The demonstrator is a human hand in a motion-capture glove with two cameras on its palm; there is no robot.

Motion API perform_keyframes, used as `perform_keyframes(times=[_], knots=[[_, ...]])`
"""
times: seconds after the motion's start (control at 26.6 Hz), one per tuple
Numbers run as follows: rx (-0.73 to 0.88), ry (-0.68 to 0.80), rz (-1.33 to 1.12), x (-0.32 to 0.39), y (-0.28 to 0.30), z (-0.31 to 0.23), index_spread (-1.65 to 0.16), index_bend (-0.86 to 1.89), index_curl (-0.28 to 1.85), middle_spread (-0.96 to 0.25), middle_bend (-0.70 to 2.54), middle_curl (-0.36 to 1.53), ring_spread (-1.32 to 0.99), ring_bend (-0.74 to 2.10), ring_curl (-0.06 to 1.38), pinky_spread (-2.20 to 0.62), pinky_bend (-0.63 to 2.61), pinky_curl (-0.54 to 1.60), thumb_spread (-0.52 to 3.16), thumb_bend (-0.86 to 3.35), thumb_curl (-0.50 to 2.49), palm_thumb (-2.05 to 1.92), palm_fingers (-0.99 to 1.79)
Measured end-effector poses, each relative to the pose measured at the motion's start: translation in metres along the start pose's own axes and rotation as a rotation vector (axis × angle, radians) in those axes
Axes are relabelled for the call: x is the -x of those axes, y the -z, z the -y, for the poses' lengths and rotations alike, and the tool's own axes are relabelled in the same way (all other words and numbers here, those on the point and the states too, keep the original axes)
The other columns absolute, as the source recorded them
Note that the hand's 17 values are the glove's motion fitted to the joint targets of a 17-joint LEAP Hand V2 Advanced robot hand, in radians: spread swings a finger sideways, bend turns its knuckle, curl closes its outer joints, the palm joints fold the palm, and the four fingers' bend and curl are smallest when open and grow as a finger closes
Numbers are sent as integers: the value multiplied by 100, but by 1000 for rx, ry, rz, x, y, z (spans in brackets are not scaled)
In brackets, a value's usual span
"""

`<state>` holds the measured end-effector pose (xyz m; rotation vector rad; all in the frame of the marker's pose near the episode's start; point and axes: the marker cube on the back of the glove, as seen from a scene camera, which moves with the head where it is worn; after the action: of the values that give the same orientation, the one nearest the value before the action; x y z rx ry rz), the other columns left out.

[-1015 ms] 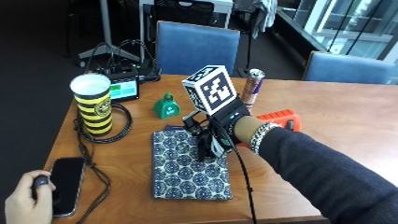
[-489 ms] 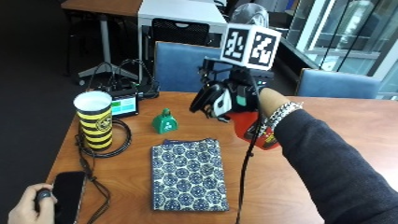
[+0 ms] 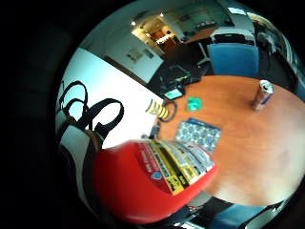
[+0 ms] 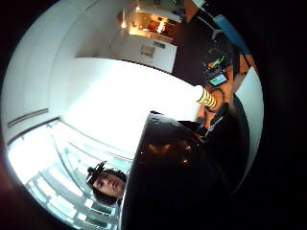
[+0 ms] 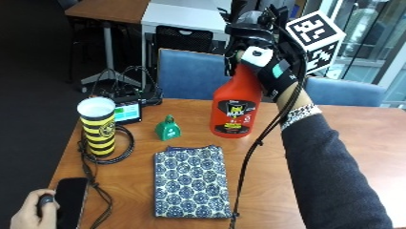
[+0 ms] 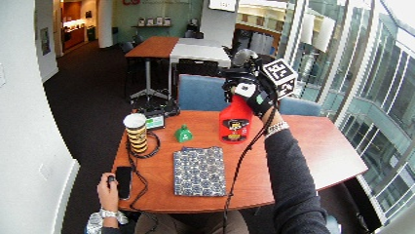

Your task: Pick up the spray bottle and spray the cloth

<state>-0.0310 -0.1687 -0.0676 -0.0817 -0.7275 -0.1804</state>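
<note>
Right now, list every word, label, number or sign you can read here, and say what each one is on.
Nothing can be read for certain.
Spray bottle, held up by the gloved right hand: black, yellow and white label, lettering too blurred.
Small screen behind the striped cup: lit green, text too small.
Can: print unreadable.
Cloth: pattern only, no words.

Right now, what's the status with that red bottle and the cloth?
Gloved right hand grips the red spray bottle at its neck, lifted above the table. Patterned cloth lies flat below, nearer the person. Nothing between them.
</note>
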Motion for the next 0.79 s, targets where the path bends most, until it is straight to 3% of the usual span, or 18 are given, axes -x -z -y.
perform_keyframes(times=[0.34, 0.56, 0.79], knots=[[-83, 78, 98, 15, -82, -1, -33, 20, 61, -22, 59, 50, -24, 59, 46, -33, 40, 38, 21, -3, 80, 96, 136], [-8, 51, 102, -12, -160, -5, -32, 20, 61, -22, 59, 50, -24, 59, 47, -33, 40, 38, 21, -3, 80, 97, 136], [39, 9, 137, -33, -199, -12, -32, 20, 61, -22, 59, 50, -23, 59, 47, -33, 40, 39, 22, -3, 80, 97, 136]])
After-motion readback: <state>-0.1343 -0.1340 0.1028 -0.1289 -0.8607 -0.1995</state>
